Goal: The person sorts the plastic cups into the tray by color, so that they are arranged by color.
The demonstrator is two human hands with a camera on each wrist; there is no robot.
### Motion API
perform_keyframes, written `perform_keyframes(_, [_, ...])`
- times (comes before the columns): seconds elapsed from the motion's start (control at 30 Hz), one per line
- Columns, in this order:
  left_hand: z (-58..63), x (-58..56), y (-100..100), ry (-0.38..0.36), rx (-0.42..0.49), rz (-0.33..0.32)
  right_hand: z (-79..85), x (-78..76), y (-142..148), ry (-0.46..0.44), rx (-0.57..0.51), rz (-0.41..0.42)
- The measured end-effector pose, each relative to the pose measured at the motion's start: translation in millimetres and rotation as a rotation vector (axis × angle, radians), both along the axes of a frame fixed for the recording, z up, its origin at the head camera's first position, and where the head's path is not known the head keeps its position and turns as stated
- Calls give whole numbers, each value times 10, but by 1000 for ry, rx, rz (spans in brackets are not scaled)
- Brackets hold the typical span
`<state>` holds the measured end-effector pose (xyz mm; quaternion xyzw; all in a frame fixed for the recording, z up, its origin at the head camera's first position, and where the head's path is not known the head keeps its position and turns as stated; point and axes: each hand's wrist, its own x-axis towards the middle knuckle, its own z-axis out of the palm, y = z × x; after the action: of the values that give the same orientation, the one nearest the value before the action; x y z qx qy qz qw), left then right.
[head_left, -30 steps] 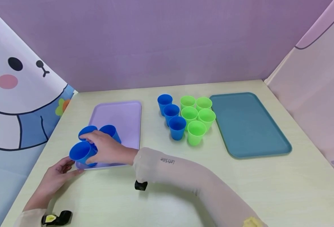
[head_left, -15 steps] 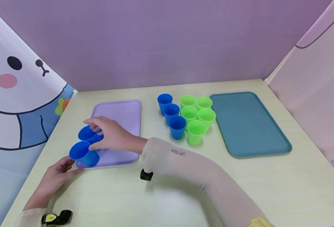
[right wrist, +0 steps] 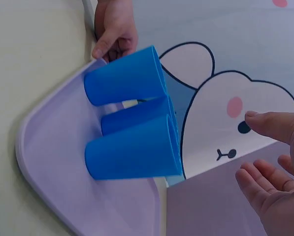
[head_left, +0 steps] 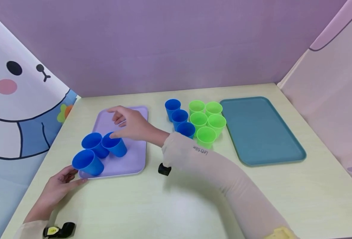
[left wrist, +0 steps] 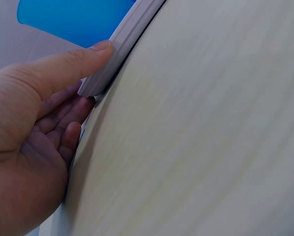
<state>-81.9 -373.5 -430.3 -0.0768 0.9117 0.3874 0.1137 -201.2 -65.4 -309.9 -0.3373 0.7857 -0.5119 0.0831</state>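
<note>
Three blue cups stand upright on the purple tray [head_left: 135, 156]: a front cup [head_left: 89, 163], a middle cup [head_left: 95, 145] and a right cup [head_left: 117, 147]. My left hand [head_left: 56, 191] holds the tray's near left corner. Its thumb [left wrist: 82, 64] lies on the rim and the other fingers reach around the corner, partly hidden. Above the tray, my right hand [head_left: 135, 125] is raised over the right cup with its fingers parted and holding nothing. In the right wrist view, that hand [right wrist: 279, 182] is apart from the cups.
Mid-table, a column of blue cups [head_left: 180, 118] stands close beside several green cups [head_left: 206, 135]. A teal tray [head_left: 262, 132] lies to their right. A purple backdrop [head_left: 176, 46] rises behind the table [head_left: 119, 205], and printed cloths flank it.
My right hand has let go of the right blue cup and moved up and to the right, away from the cups. The left hand stays at the tray corner.
</note>
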Motion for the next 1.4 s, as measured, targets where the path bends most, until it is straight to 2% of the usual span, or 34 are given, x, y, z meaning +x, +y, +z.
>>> perform_keyframes(0.33, [-26, -2, -12, -1, -6, 4, 55, -247, 245, -5, 50, -96])
perform_keyframes(0.5, [-35, 8, -9, 31, 5, -3, 60, -397, 403, -27, 69, -156])
perform_keyframes(0.7, [-39, 14, -4, 39, 14, 0, 3, -571, 637, 0, 33, -194])
perform_keyframes(1.0, [-31, 4, -14, 14, 11, 0, -97, -822, 934, -7, 104, -277])
perform_keyframes(1.4, [-48, 4, -10, 30, 18, 2, -204, -996, 1259, -56, 196, -358])
